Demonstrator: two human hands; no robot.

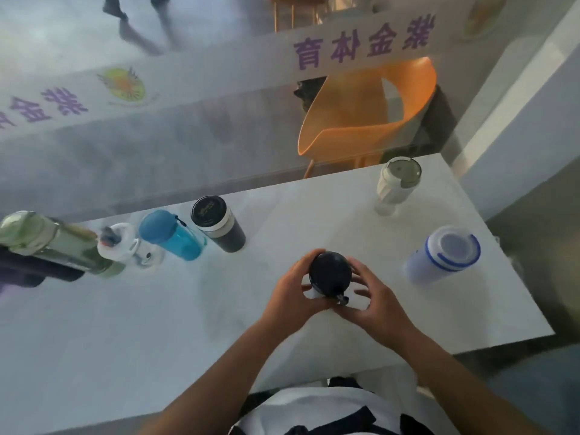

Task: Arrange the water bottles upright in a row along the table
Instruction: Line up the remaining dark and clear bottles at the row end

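A bottle with a black lid (329, 273) stands upright near the middle of the white table (157, 324). My left hand (290, 293) and my right hand (373, 304) wrap its sides. Along the far edge stand, from left, a green bottle (53, 243), a white-capped bottle (120, 243), a blue bottle (171, 235) and a black tumbler (216, 222). At the far right corner stands a clear bottle with a grey-green lid (397, 185). A pale bottle with a blue-ringed lid (442, 254) stands by the right edge.
A frosted glass partition with purple lettering (188, 98) rises behind the table's far edge. An orange chair (361, 120) stands beyond it. A dark object (25, 271) lies at the left next to the green bottle. A white wall (518, 105) runs along the right.
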